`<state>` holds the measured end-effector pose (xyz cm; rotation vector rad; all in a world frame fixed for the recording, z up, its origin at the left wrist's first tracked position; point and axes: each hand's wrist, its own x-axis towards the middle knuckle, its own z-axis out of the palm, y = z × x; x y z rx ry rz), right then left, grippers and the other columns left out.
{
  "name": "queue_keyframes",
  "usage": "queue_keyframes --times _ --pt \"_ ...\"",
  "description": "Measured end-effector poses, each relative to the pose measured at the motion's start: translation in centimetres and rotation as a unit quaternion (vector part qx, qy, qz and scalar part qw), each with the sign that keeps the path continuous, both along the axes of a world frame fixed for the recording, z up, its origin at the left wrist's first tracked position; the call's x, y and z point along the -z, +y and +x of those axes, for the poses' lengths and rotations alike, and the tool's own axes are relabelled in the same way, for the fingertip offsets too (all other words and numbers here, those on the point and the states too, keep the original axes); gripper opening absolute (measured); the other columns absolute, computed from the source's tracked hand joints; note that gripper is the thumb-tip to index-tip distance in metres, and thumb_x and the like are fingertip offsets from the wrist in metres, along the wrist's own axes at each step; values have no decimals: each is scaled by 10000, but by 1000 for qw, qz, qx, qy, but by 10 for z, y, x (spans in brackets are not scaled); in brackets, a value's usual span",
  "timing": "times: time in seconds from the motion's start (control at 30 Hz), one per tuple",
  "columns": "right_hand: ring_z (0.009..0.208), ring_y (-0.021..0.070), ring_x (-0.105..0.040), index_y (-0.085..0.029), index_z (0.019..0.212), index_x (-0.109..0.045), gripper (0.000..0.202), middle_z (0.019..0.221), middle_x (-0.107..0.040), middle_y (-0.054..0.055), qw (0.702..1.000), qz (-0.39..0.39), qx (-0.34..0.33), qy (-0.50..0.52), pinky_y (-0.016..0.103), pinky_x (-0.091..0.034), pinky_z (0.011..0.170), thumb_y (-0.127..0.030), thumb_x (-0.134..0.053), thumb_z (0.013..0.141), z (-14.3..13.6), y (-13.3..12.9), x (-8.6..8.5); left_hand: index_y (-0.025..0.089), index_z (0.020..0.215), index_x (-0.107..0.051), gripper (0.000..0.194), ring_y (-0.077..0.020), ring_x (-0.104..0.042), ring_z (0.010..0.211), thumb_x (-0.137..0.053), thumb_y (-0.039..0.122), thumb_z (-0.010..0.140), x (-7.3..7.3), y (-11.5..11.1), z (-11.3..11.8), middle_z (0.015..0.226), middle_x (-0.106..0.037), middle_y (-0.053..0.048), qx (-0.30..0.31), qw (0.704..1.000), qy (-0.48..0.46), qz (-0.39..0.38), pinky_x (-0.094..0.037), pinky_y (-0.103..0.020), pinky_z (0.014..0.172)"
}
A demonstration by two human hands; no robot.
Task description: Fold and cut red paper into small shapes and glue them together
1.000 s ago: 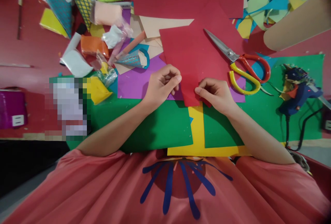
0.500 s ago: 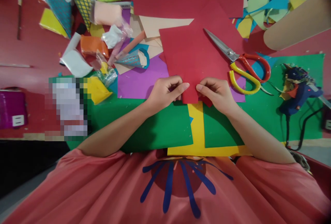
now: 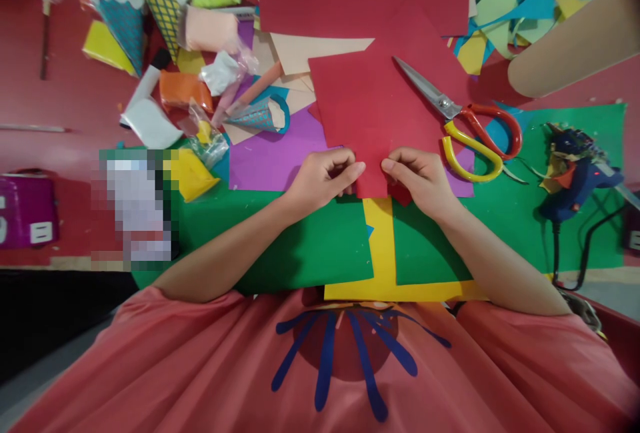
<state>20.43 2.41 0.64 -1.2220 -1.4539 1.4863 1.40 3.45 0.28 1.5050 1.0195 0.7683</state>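
A small red piece is pinched between my two hands, over larger red sheets. My left hand grips its left edge with thumb and fingers. Its right edge is in the pinch of my right hand. Scissors with one red and one yellow handle lie on the red sheets, just beyond my right hand. Purple sheet shows to the left of the hands. Below them are green sheets and a yellow sheet.
At the right a blue glue gun rests on green sheet, near a cardboard tube. Decorated cones, an orange clay packet and a yellow packet lie at the left. Paper scraps are piled at the back right.
The small red piece has shifted slightly and looks flatter. Both hands keep their pinch in nearly the same place. The view has moved a little.
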Motion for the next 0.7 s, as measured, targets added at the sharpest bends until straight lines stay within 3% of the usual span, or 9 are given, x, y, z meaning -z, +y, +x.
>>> queue_keyframes --times 0.43,0.7 --pt "480 56 -383 -179 637 -532 359 538 -490 -51 998 -14 53 15 230 -327 483 -471 -683 782 -2 3 0 174 612 -443 493 -30 -485 406 -601 601 801 -2 2 1 484 -525 47 23 998 -2 -52 -376 -131 399" --pt "451 46 -333 -190 612 -505 333 499 -443 -66 997 -14 68 36 230 -284 461 -411 -695 775 -3 3 0 175 656 -450 397 -34 -512 408 -536 490 882 0 3 0 517 -576 34 47 997 9 -68 -389 -129 409"
